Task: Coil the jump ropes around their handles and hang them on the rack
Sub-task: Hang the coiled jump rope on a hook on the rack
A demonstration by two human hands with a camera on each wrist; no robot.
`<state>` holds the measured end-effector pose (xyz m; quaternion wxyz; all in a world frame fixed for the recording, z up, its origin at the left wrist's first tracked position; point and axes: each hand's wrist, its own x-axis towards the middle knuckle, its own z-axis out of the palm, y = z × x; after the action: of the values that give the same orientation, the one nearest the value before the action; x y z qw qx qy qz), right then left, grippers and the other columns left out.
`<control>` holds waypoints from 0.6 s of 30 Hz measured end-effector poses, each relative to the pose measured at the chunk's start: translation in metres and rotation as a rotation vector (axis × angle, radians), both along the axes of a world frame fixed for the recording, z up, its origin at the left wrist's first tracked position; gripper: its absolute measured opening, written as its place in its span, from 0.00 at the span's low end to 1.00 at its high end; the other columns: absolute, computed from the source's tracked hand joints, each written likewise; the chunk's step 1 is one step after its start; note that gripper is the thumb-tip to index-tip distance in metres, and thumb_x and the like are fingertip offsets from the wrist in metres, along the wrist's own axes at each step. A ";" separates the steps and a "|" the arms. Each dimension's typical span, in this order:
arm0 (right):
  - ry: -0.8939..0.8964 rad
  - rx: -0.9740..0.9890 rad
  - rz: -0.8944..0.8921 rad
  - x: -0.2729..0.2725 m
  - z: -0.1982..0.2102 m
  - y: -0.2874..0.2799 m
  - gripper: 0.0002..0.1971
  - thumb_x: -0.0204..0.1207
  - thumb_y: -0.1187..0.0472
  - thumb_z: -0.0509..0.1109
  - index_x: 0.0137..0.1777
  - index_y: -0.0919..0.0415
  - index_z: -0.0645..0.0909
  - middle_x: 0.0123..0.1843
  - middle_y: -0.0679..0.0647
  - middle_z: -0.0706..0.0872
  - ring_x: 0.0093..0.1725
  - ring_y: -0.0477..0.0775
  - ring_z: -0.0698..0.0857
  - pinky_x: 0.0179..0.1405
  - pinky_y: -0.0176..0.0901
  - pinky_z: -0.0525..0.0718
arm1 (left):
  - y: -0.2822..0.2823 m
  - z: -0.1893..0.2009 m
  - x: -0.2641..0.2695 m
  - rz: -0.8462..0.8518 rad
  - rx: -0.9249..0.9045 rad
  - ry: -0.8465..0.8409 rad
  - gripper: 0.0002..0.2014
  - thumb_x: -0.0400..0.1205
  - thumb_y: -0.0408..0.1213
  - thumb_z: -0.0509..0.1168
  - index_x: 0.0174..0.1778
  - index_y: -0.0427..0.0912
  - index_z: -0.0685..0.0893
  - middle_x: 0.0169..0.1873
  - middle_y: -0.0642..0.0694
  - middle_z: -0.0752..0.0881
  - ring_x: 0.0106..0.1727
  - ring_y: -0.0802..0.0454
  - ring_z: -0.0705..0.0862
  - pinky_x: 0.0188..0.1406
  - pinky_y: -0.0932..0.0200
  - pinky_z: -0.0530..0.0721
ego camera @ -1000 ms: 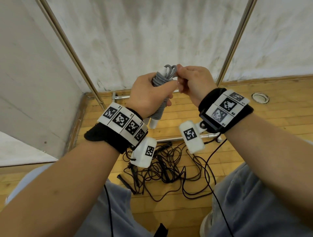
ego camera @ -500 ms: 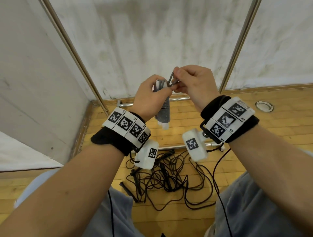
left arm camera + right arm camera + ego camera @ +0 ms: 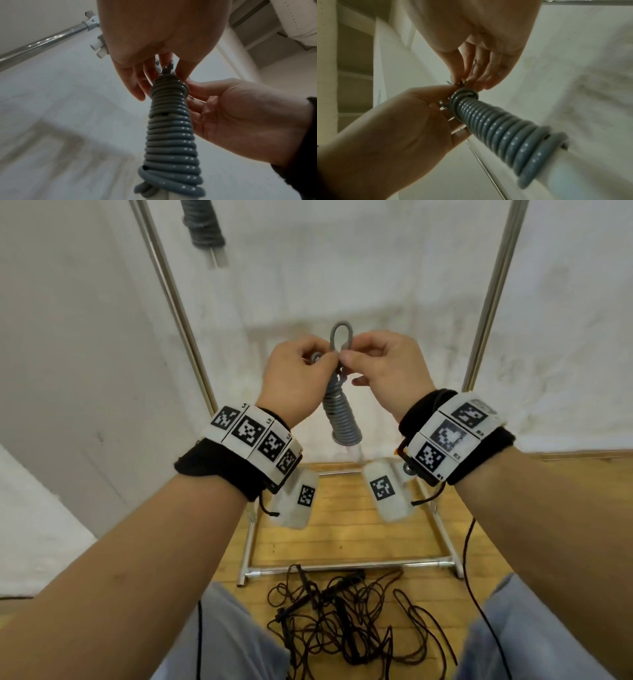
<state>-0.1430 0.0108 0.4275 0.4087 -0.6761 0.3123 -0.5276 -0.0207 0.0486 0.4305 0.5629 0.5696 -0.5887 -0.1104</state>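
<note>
Since the earlier frames both hands have risen, and a small loop (image 3: 341,336) of grey cord now stands above the fingertips where it was only half drawn out before. Left hand (image 3: 297,378) and right hand (image 3: 387,371) meet at the top of the grey jump rope (image 3: 341,419), each pinching the cord at the foot of the loop between thumb and forefinger; the other fingers curl loosely. From the left wrist view, the coil (image 3: 171,142) of rope runs in tight turns down the white handles, hanging below the hands and well above the floor. The right wrist view shows the same coil (image 3: 501,129) with a white handle end (image 3: 583,175) poking out past the last turn.

Behind the hands stands the metal rack (image 3: 178,313), its uprights rising on either side and its base bar (image 3: 342,566) on the wooden floor (image 3: 342,529). Another coiled rope (image 3: 205,231) hangs at the top left of the head view. On the floor in front of the rack's base lies a tangle of black ropes (image 3: 346,618), loose and uncoiled.
</note>
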 end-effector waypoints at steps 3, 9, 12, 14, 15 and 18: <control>-0.001 -0.045 -0.022 0.010 0.033 0.001 0.03 0.74 0.68 0.71 0.41 0.61 0.83 0.36 0.55 0.87 0.37 0.51 0.87 0.35 0.36 0.83 | 0.005 0.031 0.009 0.011 -0.062 -0.001 0.04 0.77 0.31 0.67 0.38 0.38 0.87 0.34 0.46 0.87 0.38 0.53 0.82 0.43 0.58 0.82; -0.013 -0.103 0.001 0.033 0.092 -0.005 0.03 0.75 0.69 0.68 0.44 0.63 0.83 0.36 0.55 0.87 0.35 0.50 0.87 0.36 0.37 0.84 | 0.000 0.090 0.033 0.061 -0.155 -0.014 0.04 0.76 0.29 0.68 0.40 0.42 0.86 0.33 0.53 0.84 0.35 0.59 0.81 0.40 0.66 0.81; -0.031 -0.107 0.011 0.046 0.117 -0.013 0.05 0.75 0.71 0.67 0.42 0.62 0.82 0.34 0.55 0.86 0.35 0.53 0.86 0.37 0.41 0.83 | -0.010 0.115 0.044 0.079 -0.203 0.011 0.06 0.75 0.28 0.68 0.43 0.42 0.86 0.37 0.47 0.86 0.40 0.53 0.83 0.45 0.58 0.83; -0.064 -0.100 0.006 0.056 0.133 -0.020 0.06 0.75 0.72 0.67 0.41 0.63 0.82 0.32 0.54 0.85 0.31 0.51 0.84 0.35 0.39 0.83 | -0.019 0.129 0.053 0.124 -0.221 0.017 0.06 0.75 0.30 0.68 0.43 0.44 0.87 0.39 0.48 0.87 0.42 0.53 0.84 0.48 0.55 0.85; -0.083 -0.091 0.004 0.062 0.140 -0.025 0.06 0.75 0.72 0.67 0.41 0.63 0.82 0.31 0.54 0.85 0.30 0.50 0.84 0.34 0.38 0.83 | -0.024 0.135 0.057 0.147 -0.227 0.020 0.05 0.75 0.31 0.68 0.43 0.44 0.87 0.38 0.49 0.87 0.41 0.54 0.85 0.47 0.55 0.86; -0.110 -0.067 0.023 0.078 0.160 -0.039 0.05 0.76 0.72 0.67 0.42 0.66 0.83 0.32 0.55 0.85 0.29 0.48 0.83 0.34 0.37 0.84 | -0.039 0.152 0.070 0.203 -0.251 0.032 0.04 0.75 0.34 0.68 0.39 0.48 0.87 0.34 0.52 0.87 0.38 0.54 0.85 0.41 0.54 0.87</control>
<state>-0.0648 -0.0284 0.5871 0.4082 -0.6631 0.2637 -0.5693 0.0491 0.0092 0.5828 0.6472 0.5496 -0.5282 0.0121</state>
